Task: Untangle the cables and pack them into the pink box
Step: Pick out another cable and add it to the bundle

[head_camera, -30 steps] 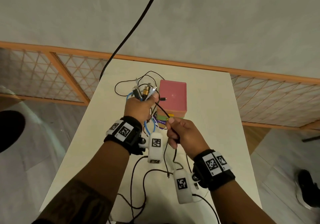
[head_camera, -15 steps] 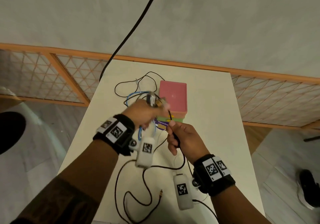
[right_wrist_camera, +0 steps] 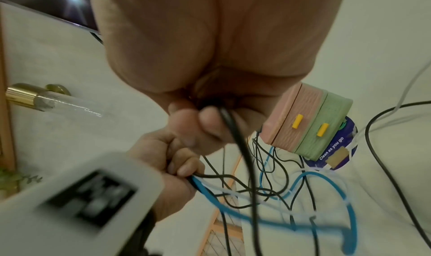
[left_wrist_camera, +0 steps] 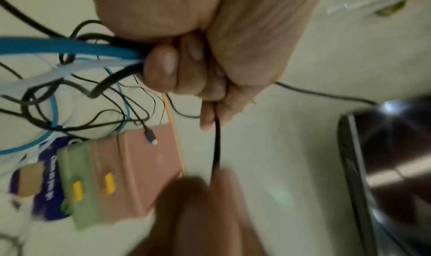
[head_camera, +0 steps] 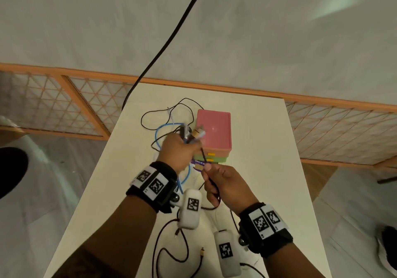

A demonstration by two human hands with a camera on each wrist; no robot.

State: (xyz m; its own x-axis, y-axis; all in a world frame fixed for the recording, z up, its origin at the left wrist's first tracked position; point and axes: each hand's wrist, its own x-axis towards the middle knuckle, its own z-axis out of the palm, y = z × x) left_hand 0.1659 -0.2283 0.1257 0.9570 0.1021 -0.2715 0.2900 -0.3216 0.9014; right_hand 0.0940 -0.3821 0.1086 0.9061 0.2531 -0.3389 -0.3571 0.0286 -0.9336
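Note:
My left hand (head_camera: 182, 151) is fisted round a bundle of cable ends (head_camera: 192, 133), blue, black and white, held above the table just left of the pink box (head_camera: 214, 130). In the left wrist view its fingers (left_wrist_camera: 170, 70) curl round the blue cable (left_wrist_camera: 70, 48) and black ones. My right hand (head_camera: 223, 185) pinches one black cable (head_camera: 203, 154) that runs taut up to the left fist. The right wrist view shows that black cable (right_wrist_camera: 235, 131) between thumb and fingers. The pink box (right_wrist_camera: 293, 118) is closed and stacked on a green box (right_wrist_camera: 326, 129).
Loose black cable loops (head_camera: 171, 254) lie on the white table (head_camera: 257, 149) near its front edge, and more (head_camera: 163, 114) lie behind the left hand. A purple sticker (right_wrist_camera: 335, 149) lies under the boxes. An orange lattice fence (head_camera: 64, 101) borders the table's far side.
The left hand swung right and away with the bundle, then held near the box. The right hand kept its pinch on the black cable, and the loose cable on the table shifted.

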